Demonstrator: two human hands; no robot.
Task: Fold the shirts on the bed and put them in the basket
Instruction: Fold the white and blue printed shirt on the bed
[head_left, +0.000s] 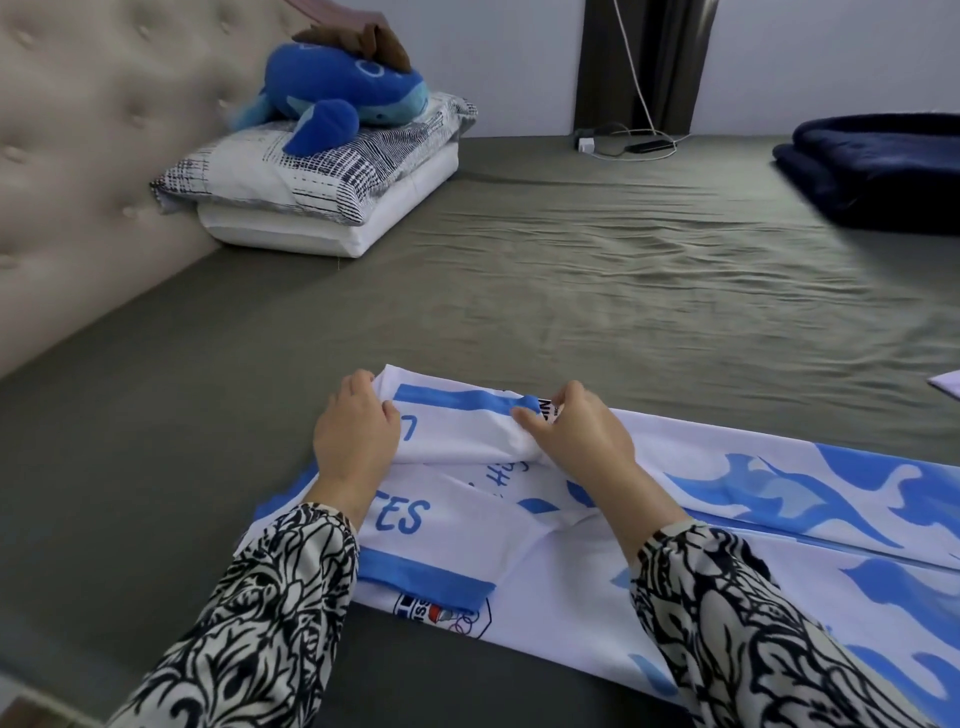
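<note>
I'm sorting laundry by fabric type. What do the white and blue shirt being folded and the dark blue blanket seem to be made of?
The white and blue printed shirt looks like smooth, thin synthetic jersey, perhaps polyester: it lies flat with a slight sheen and crisp printed graphics. The folded dark blue blanket looks like plush fleece, with a soft matte nap and thick rounded folds. Neither can be confirmed by look alone.

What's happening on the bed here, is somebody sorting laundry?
A person is folding a white and blue shirt laid flat on the grey bed. The left hand grips the cloth at the shirt's far corner, and the right hand pinches the folded-over sleeve beside it. The fold is only partly done. No basket shows in this view.
</note>
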